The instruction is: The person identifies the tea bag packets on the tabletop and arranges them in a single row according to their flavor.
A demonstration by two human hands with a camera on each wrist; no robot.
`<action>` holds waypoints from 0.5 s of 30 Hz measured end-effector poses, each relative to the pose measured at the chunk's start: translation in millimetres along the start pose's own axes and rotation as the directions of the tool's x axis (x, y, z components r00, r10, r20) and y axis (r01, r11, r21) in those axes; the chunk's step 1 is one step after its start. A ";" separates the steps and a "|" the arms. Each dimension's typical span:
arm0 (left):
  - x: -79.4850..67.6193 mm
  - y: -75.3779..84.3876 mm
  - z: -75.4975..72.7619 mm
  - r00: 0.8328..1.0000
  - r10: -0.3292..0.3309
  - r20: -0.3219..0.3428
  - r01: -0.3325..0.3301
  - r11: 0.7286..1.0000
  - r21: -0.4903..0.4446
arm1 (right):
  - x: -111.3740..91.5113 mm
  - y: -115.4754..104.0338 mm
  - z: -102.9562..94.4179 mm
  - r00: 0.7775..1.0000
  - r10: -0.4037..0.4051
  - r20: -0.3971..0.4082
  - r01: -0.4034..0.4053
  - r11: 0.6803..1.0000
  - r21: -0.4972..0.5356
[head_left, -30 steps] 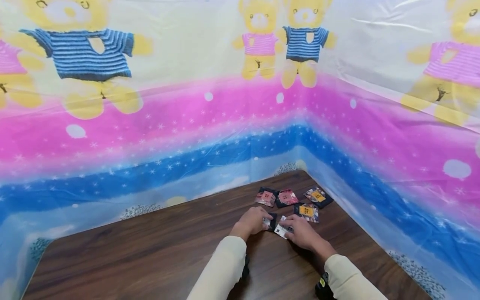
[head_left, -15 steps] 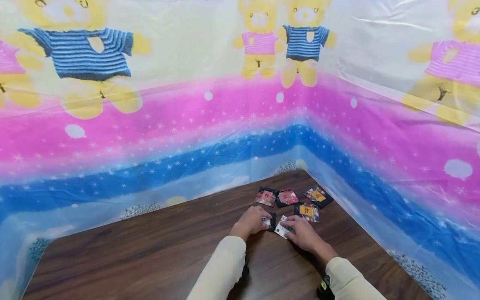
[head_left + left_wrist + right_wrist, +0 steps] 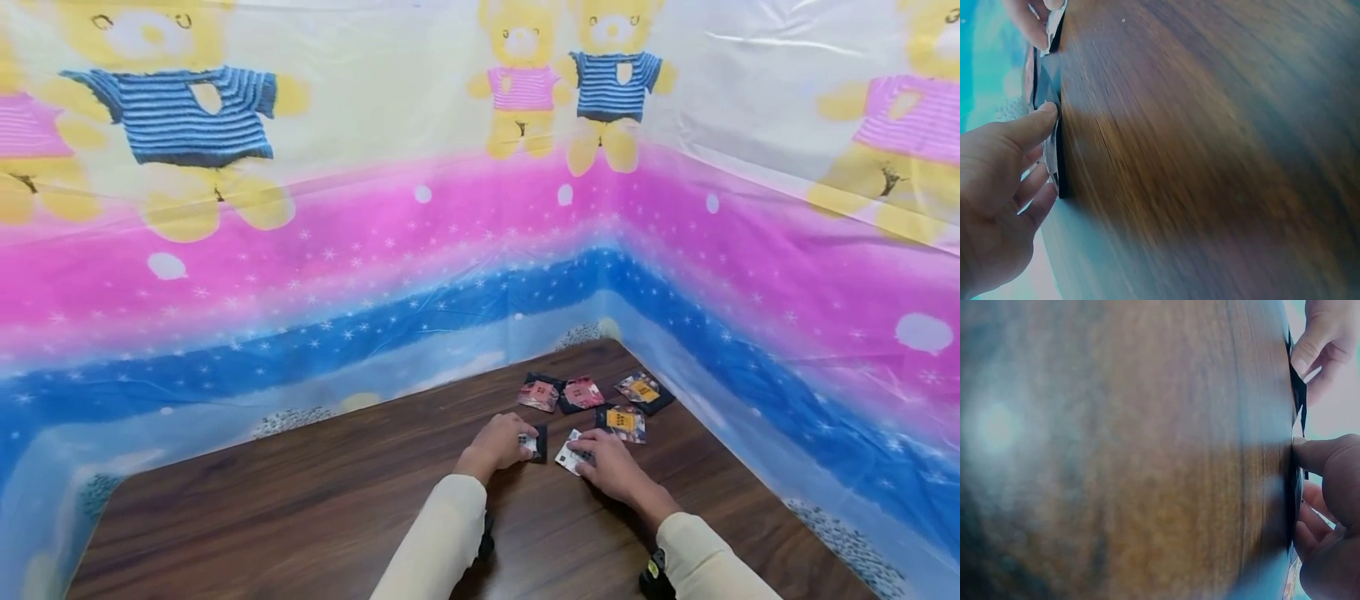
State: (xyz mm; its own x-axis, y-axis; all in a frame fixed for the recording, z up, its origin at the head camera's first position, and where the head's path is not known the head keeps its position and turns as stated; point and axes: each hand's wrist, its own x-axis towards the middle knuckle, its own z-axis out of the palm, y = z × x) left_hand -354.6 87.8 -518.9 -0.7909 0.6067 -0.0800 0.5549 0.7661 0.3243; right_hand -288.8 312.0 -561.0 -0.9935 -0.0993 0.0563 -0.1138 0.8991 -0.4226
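Observation:
In the head view, my left hand (image 3: 498, 443) holds a small flat sachet (image 3: 539, 447), black with a white printed panel, low on the wooden table. Its thumb and fingers are at the edges of that sachet in the left wrist view. Just to the right, my right hand (image 3: 611, 463) grips another sachet, this one with a white face (image 3: 568, 457) turned up and set at a slant. A narrow strip of table shows between the two sachets. The fingers cover part of each one.
Behind the hands lie two sachets with red labels, a left one (image 3: 538, 392) and a right one (image 3: 582, 393). Two with yellow labels, a far one (image 3: 642, 390) and a nearer one (image 3: 624, 422), lie right of them. A printed curtain (image 3: 420, 283) borders the brown table (image 3: 300, 500).
My left hand has shifted slightly left with its sachet, so the gap to the right sachet is wider. The right hand stays about where it was; the head view has turned a little.

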 end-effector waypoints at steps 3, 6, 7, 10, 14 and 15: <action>-2.5 -3.7 0.7 1.000 -0.009 -0.006 0.009 1.000 0.005 | -0.3 0.1 0.2 1.000 0.005 0.005 -0.005 1.000 -0.008; -4.5 -7.9 2.8 1.000 -0.020 -0.007 0.020 1.000 -0.006 | -1.0 0.8 1.0 1.000 0.017 0.013 -0.017 1.000 -0.014; -4.9 -9.1 3.3 1.000 -0.022 -0.009 0.022 1.000 -0.013 | -1.3 0.7 1.1 1.000 0.020 0.015 -0.019 1.000 -0.015; -6.5 -12.2 3.9 1.000 -0.029 -0.012 0.028 0.999 -0.038 | -1.4 0.9 1.5 1.000 0.024 0.014 -0.024 1.000 -0.009; -9.5 -14.7 2.0 0.999 -0.031 -0.020 0.030 0.998 -0.052 | -0.6 0.7 0.9 1.000 0.022 0.011 -0.022 1.000 -0.012; -10.3 -15.2 1.6 0.999 -0.032 -0.020 0.030 0.998 -0.054 | -0.3 0.6 0.9 1.000 0.025 0.012 -0.025 1.000 -0.012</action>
State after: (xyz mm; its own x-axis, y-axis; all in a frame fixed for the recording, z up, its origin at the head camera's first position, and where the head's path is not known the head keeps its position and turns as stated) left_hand -354.5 70.3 -524.5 -0.8131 0.5778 -0.0711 0.5158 0.7716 0.3723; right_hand -288.5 312.2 -562.1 -0.9961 -0.0813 0.0351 -0.0886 0.9064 -0.4130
